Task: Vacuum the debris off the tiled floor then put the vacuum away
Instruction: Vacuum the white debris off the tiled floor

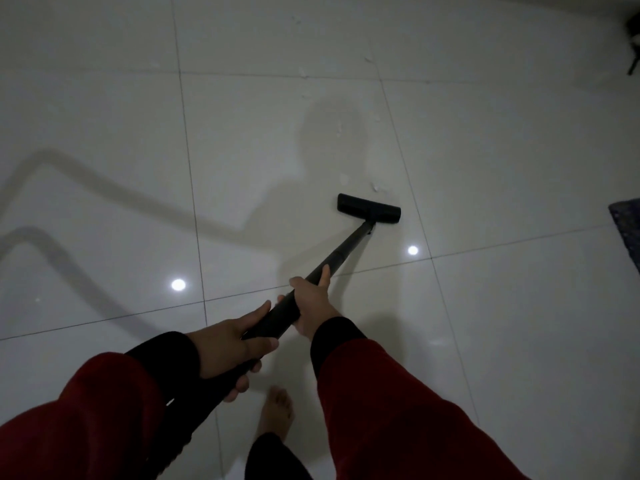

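i have both hands on the wand (332,261), a long black tube whose axis runs from lower left up toward the right of centre, ending at the head (369,208), which sits flat on the floor (502,306). my right hand (313,306) is the forward one, nearer the head, its fingers (294,282) wrapped round the tube with the thumb lying along it toward the head. my left hand (228,337) grips lower down, closer to my body, fingers curled under the tube.

the debris (375,186) is what matters: pale scraps lie just beyond the head's far edge, nearly touching it, and more bits (304,72) trail on up the frame toward the top centre. so from my fingers the mess lies straight along the wand's own line and a little past the head, then drifts up and slightly left. i judge the next stroke is a push forward along that axis, led by the right hand, with the left steering the rear end.

a bare foot (277,414) shows at the bottom centre, a dark rug (627,223) at the right edge, and a dark leg of something (633,60) at the upper right. the vacuum body is out of view. by my reading the job is early, with scraps left.
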A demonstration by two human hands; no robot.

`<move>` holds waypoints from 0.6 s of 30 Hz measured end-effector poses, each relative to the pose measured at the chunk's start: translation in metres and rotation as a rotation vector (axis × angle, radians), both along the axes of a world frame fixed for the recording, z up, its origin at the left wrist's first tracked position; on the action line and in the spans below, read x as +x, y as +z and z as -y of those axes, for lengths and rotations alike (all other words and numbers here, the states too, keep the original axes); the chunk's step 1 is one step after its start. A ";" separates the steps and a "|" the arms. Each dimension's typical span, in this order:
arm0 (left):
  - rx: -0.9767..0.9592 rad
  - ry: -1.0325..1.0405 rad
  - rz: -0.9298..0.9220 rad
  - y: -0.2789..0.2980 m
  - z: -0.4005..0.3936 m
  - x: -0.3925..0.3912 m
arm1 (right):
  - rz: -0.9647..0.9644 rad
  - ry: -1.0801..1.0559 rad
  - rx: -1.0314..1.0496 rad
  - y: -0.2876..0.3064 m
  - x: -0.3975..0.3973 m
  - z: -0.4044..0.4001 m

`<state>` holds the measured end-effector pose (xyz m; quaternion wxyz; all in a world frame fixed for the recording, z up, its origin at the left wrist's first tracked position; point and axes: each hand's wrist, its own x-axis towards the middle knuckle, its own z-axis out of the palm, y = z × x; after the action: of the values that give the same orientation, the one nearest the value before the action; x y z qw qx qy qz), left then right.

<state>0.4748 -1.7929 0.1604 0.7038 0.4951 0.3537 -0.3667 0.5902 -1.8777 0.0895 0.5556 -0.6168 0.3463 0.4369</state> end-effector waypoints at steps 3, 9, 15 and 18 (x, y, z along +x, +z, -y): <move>-0.002 0.021 0.008 -0.002 0.004 0.014 | 0.009 0.019 -0.006 -0.002 0.016 0.001; 0.012 0.067 0.025 -0.005 0.001 0.032 | 0.021 0.065 0.006 -0.004 0.038 -0.008; 0.002 0.161 0.019 -0.005 -0.013 0.032 | 0.011 0.123 0.044 -0.002 0.044 -0.033; 0.015 0.188 0.022 -0.007 -0.026 0.028 | 0.004 0.157 0.054 -0.004 0.042 -0.050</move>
<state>0.5028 -1.7665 0.1539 0.7352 0.4691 0.3936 -0.2908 0.6322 -1.8282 0.0855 0.5368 -0.6276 0.2839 0.4871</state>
